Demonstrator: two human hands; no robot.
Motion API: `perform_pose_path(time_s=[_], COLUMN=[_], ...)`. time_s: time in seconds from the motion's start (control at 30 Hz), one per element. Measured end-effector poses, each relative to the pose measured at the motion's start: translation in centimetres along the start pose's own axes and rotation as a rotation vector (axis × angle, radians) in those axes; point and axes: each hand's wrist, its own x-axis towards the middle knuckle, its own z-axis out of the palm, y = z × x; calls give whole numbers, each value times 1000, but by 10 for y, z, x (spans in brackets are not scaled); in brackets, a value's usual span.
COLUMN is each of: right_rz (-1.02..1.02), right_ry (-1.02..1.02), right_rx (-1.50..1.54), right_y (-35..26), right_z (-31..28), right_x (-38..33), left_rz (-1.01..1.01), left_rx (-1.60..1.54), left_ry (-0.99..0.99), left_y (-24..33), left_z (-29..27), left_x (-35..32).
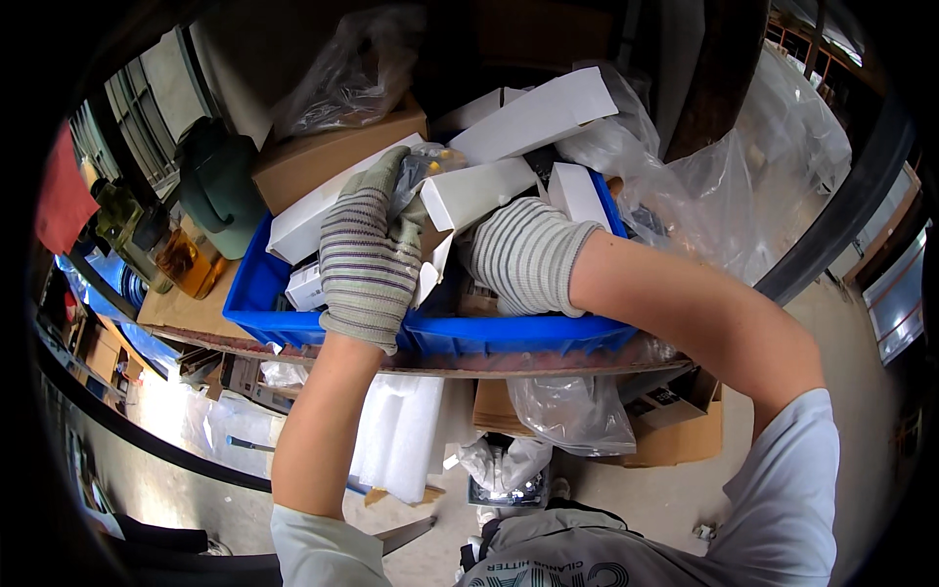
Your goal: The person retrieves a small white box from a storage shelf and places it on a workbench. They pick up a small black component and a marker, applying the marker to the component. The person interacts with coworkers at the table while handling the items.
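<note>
My left hand (370, 252), in a striped knitted glove, reaches over the blue bins. Its fingers and thumb close around the edge of a small clear plastic bag (419, 171) with dark and yellow contents. Beside it lies a white cardboard box (479, 194), its end flap open toward me. My right hand (528, 256), gloved alike, reaches down into the right blue bin (533, 335), against that box. Its fingers are hidden behind the box and inside the bin. More white boxes (538, 115) are piled in and behind the bins. The left blue bin (274, 321) holds a smaller white box (306, 288).
A brown carton (337, 157) with plastic film on top stands behind the bins. At left are a dark green jug (217, 186) and a jar of amber liquid (184, 259). Clear plastic sheeting (729, 196) hangs at right. Under the shelf are white foam wrap (399, 435) and cartons (685, 440).
</note>
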Motion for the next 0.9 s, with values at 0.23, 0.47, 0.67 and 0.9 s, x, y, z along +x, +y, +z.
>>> perform_pose_path(time_s=[0.23,0.47,0.67,0.9], right_rz=[205,364,78,41], right_ry=[168,766,1024,876], right_rx=[-46,428,111,-33], right_y=[1,6,-35,-68], right_z=[-9,-13,0,42], right_x=[-14,-75,-135,-192], left_rz=[14,-73,71,198], left_rx=[48,65,285,230], left_ry=[6,-92,-319,-555], left_y=[3,15,31,53], left_z=[-6,-8,-12,-17], left_x=[3,7,9,10])
